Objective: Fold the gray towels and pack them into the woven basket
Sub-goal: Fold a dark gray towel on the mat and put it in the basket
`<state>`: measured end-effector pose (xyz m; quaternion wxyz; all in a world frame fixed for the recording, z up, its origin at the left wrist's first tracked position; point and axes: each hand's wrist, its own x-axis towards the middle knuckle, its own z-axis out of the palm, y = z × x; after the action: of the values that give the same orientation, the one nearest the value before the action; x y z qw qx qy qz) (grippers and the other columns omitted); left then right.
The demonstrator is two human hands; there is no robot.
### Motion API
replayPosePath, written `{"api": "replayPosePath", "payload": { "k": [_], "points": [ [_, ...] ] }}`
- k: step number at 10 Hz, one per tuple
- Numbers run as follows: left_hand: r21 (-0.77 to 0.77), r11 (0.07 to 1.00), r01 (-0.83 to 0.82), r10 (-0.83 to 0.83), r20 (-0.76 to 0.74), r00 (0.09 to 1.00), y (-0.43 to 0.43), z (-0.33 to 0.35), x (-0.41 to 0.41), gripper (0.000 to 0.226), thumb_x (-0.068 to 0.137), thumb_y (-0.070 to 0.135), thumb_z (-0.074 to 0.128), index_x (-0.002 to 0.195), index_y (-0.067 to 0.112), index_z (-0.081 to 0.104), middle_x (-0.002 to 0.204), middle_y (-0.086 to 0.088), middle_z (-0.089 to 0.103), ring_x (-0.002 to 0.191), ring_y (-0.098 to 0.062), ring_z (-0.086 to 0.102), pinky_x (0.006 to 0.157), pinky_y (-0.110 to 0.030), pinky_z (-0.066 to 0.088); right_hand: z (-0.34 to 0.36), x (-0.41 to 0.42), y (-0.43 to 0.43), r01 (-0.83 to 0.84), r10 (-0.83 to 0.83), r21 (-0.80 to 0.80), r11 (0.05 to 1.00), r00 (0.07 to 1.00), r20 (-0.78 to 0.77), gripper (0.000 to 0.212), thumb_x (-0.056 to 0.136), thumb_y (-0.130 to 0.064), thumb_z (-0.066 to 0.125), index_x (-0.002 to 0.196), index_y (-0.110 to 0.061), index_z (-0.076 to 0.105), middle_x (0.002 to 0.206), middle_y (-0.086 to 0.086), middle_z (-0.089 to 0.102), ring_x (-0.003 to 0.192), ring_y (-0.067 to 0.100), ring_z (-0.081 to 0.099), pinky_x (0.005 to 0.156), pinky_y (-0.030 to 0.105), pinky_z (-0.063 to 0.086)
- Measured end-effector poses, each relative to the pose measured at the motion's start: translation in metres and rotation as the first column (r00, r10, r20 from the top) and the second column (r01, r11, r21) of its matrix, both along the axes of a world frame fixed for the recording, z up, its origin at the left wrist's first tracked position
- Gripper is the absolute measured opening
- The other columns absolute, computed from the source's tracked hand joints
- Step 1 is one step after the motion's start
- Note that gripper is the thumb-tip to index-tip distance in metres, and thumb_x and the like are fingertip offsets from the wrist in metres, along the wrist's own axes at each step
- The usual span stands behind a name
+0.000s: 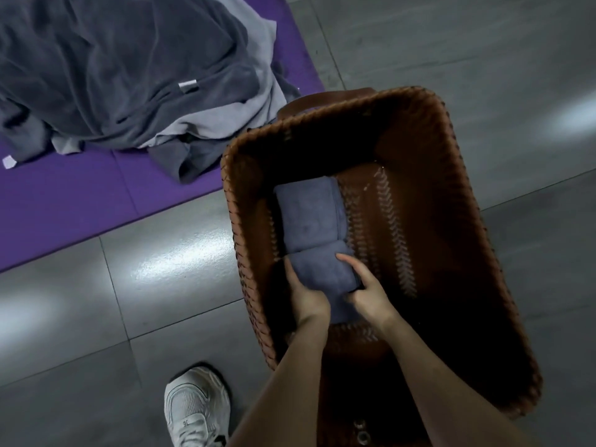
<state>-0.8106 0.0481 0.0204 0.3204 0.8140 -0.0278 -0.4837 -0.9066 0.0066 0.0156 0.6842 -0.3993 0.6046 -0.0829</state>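
Left hand (306,296) and right hand (367,293) grip one folded towel (314,269) (second towel (308,214) touching) inside woven basket (445,237)

gray floor (96,317), woven basket (451,204), purple mat (64,214)

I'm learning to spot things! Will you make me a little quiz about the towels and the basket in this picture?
1. True or false: the woven basket has no towels in it.
2. What do the left hand and the right hand hold together?
A) the white shoe
B) the nearer folded towel
C) the basket handle
3. Fill in: the unfolded gray towels lie piled on a ____ mat.

Key: 1 false; 2 B; 3 purple.
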Motion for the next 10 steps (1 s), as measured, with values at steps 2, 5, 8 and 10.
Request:
{"api": "replayPosePath", "payload": {
  "k": [2,5,8,10],
  "points": [
    [0.161,0.961,0.224,-0.261,0.273,0.926,-0.005,0.019,-0.002,0.058,0.093,0.006,0.046,0.145,0.024,0.029,0.144,-0.006,0.032,0.135,-0.027,0.029,0.103,-0.023,0.025,-0.012,0.000,0.008,-0.022,0.022,-0.063,0.998,1.000,0.006,0.078,0.067,0.031,0.035,0.126,-0.018,0.052,0.132,0.005,0.048,0.115,0.009,0.052,0.095,0.012,0.043],
    [0.273,0.653,0.707,-0.746,0.392,0.538,-0.044,0.020,0.027,0.083,0.088,-0.006,0.042,0.150,0.032,0.001,0.158,0.000,-0.013,0.144,-0.030,-0.013,0.112,-0.028,0.026,-0.005,0.007,-0.029,0.197,-0.191,-0.040,0.980,0.974,0.118,0.071,0.086,0.009,0.050,0.137,-0.041,0.041,0.145,-0.009,0.040,0.131,0.008,0.039,0.109,0.029,0.035],
    [0.051,0.855,0.517,-0.519,0.109,0.848,-0.058,0.009,0.036,0.067,0.094,0.053,0.036,0.149,0.033,0.003,0.158,0.011,-0.007,0.144,-0.021,-0.016,0.116,-0.037,0.006,-0.013,0.033,-0.059,0.120,-0.134,0.129,0.984,0.985,0.106,0.044,0.097,-0.054,0.029,0.139,-0.044,0.038,0.154,-0.008,0.025,0.141,0.010,0.021,0.116,0.032,0.020],
    [0.169,0.805,0.569,-0.588,0.096,0.803,-0.053,0.005,0.037,0.054,0.099,0.048,0.019,0.149,0.035,0.002,0.157,0.009,-0.016,0.142,-0.025,-0.023,0.116,-0.037,0.007,-0.015,0.048,-0.046,0.115,-0.135,0.153,0.981,0.983,0.126,0.043,0.098,-0.050,0.029,0.140,-0.043,0.036,0.156,-0.008,0.020,0.142,0.009,0.018,0.119,0.037,0.015]
  ]
}}
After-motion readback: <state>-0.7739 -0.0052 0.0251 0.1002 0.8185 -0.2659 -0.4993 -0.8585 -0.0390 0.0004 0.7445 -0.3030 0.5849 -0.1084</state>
